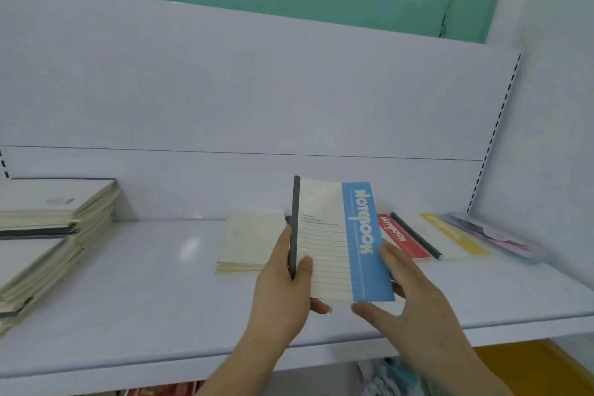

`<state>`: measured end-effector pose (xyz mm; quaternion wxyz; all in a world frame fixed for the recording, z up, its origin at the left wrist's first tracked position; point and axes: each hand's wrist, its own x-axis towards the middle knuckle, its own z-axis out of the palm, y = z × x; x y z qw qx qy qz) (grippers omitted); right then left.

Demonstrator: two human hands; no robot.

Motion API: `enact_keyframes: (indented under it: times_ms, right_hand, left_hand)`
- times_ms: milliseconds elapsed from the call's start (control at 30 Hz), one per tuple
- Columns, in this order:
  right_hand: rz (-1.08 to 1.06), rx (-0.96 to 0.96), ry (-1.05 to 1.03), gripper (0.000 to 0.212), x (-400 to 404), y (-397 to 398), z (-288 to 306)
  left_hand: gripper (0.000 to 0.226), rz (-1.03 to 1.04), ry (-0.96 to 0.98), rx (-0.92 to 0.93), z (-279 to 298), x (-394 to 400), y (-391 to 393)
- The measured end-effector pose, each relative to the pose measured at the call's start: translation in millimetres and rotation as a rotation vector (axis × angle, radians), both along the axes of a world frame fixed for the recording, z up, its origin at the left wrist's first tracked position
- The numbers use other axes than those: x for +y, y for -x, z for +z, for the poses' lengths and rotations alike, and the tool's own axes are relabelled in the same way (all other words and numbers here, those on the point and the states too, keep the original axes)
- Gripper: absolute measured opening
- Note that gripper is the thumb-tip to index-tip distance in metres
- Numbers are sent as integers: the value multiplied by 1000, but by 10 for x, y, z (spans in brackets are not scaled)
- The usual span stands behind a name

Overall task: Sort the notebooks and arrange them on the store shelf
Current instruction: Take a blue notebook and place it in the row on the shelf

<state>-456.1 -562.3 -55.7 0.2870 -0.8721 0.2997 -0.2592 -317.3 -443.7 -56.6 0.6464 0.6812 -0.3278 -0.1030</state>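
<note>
White store shelf, item in hand: we hold the blue notebook upright above the front edge, left hand fingers pinching its spine, right hand fingers spread beneath, presumably to read its cover before filing it with the red notebook at the right end.

Open shelf stretch at centre-left, tall notebook stack blocking left, cream pad and flat notebooks crowding right

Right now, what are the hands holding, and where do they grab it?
The blue notebook: the left hand grips its dark spine edge, and the right hand touches its lower blue side.
</note>
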Motion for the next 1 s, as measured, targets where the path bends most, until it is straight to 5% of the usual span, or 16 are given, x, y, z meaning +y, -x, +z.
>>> enact_keyframes:
  times_ms: [133,233,533,833,1000]
  right_hand:
    - [35,31,47,87,-354,-91,-84]
    - [68,71,101,84,-601,-205,-109]
    - [141,151,202,81,-1291,-590,-238]
    - [353,302,300,100,-1801,-1023,-431]
    - [448,339,437,77,-1891,-1100,-440]
  left_hand:
    - [45,-55,-117,-49,-75,-219,-157]
    - [36,26,-331,-322,-187,-411,-388]
    - [104,-5,-858,-797,-317,-863,-857]
    - [77,63,-1120,-971,-433,-1090,-1009]
    - [74,49,-1211,-966,-431,-1181,-1019]
